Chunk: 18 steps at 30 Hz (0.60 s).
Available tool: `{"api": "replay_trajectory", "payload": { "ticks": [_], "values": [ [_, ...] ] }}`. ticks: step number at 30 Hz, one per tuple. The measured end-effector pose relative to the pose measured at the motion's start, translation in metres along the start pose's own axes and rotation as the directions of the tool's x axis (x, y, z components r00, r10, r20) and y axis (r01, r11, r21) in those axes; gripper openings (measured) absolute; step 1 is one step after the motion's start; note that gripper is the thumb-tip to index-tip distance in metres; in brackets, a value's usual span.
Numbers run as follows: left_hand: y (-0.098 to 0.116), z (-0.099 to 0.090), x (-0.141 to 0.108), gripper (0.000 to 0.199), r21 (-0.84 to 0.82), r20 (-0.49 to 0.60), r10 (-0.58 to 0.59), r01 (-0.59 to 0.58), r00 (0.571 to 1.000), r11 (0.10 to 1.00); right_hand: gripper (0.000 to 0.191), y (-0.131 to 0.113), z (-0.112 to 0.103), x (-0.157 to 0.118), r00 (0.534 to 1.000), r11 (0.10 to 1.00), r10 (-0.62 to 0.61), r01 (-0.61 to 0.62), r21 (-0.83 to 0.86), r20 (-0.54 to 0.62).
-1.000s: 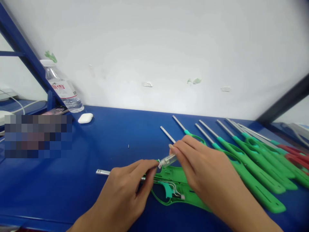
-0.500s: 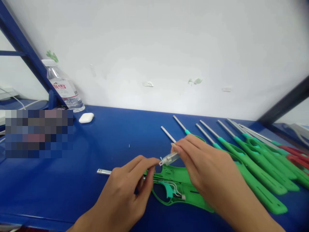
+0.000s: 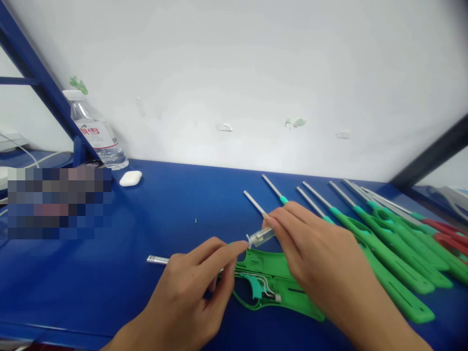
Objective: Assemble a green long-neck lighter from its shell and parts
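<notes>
My right hand point(image 3: 314, 248) is closed on a small clear tank point(image 3: 261, 237), held tilted above an opened green lighter casing point(image 3: 300, 300). The index fingertip of my left hand point(image 3: 197, 287) touches the white fitting at the tank's end. The other fingers of that hand curl at the casing's front, over the metal tube point(image 3: 158, 260), which sticks out to the left. Inside the casing lie a teal trigger point(image 3: 254, 286) and pale wires. My left fingers partly hide the casing's front end.
Several green lighters point(image 3: 383, 248) with metal tubes lie at the right, beside red ones point(image 3: 444, 236). A water bottle point(image 3: 97, 131) and a white case point(image 3: 130, 178) are at the back left. A tiny pin point(image 3: 196, 221) lies mid-table. A white wall rises behind.
The clear tank has shifted slightly right and its end fitting has turned. My left index finger has stretched further right, onto the fitting.
</notes>
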<state>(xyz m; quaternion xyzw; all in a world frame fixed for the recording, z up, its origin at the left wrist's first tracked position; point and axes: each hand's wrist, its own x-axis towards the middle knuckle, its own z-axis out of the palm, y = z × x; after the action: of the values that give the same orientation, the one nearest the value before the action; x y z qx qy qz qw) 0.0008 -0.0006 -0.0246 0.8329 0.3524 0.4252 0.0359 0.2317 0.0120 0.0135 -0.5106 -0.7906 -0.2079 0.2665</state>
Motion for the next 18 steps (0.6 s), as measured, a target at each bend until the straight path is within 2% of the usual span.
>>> {"api": "replay_trajectory", "payload": {
  "ticks": [3,18],
  "values": [
    [0.0020,-0.0004,0.0015,0.037,-0.015,0.011,0.000,0.000,1.000,1.000,0.052,0.0031,-0.0007,0.0001,0.999,0.999,-0.046,0.046,-0.001,0.020],
    [-0.0024,0.0029,0.0041,0.021,-0.022,-0.016,0.004,-0.004,1.000,1.000,0.050,0.0032,-0.0017,0.0014,0.994,0.989,-0.086,0.077,0.123,0.065]
  ]
}}
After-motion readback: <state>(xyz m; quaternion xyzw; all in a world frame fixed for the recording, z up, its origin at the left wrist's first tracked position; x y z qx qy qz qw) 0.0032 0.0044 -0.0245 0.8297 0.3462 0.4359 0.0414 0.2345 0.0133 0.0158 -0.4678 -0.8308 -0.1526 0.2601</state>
